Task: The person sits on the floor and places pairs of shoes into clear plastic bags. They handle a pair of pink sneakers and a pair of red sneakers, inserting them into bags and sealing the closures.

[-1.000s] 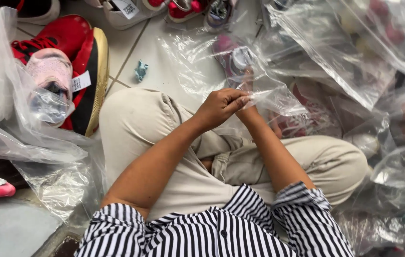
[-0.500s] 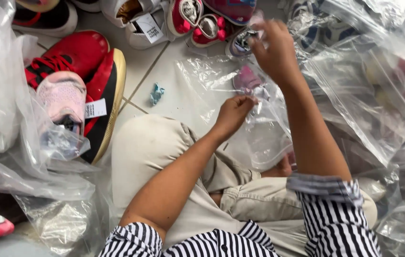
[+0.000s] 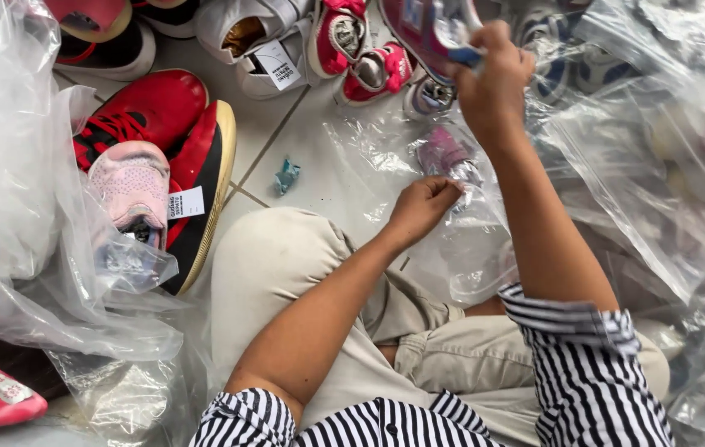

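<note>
Right hand (image 3: pixel 493 79) raised, fingers clamped on a small pink-and-blue shoe (image 3: pixel 431 33). Left hand (image 3: pixel 420 207) lower, fingers curled tight on the crinkled clear plastic bag (image 3: pixel 460 240), glossy film over the knee. Below the left-hand fingers: beige trousers (image 3: pixel 286 265). Pale tiled floor (image 3: pixel 327 157) beyond them.

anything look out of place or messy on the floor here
One oddity: a small crumpled teal wrapper lies alone on the bare tile floor, between the red shoes and the clear plastic bag under the left hand. It looks like litter; everything else is shoes and bags.
</note>
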